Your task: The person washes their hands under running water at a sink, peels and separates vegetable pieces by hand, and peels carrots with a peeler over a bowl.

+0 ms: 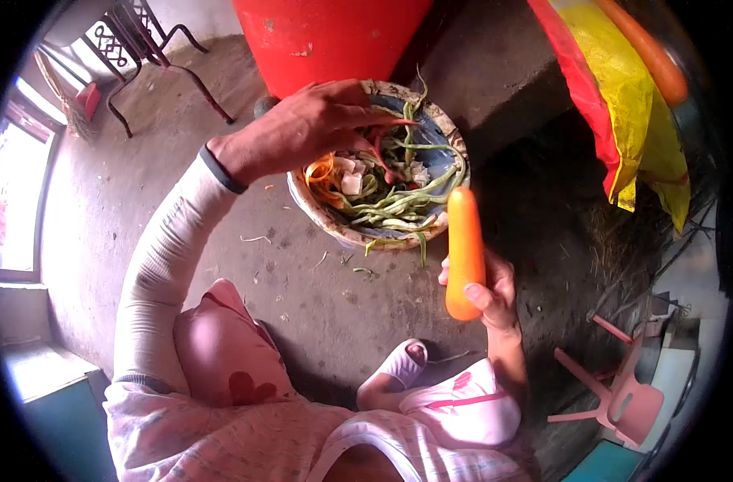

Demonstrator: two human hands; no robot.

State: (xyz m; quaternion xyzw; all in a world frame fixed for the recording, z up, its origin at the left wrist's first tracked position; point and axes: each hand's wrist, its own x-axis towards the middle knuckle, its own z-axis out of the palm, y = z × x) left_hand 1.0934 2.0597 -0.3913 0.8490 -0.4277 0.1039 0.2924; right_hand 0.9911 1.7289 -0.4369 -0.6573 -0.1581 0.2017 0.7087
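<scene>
My right hand [499, 293] is wrapped round the lower end of a smooth orange carrot [464, 249], which stands nearly upright just beyond my knees. Over the round basin [318, 210] reaches my left hand [326, 124], its fingers apart and pointing down to the right, with nothing seen held in them. Long green beans [407, 201], orange peelings [322, 175] and pale chunks [351, 178] lie in the basin. The carrot's top end is close to the basin's lower right rim.
A large red tub [326, 40] stands behind the basin. At the upper right hangs a yellow and red bag [615, 88] beside another orange carrot-like thing [647, 52]. A pink chair [627, 402] is at the lower right, metal chair legs [134, 48] at the upper left.
</scene>
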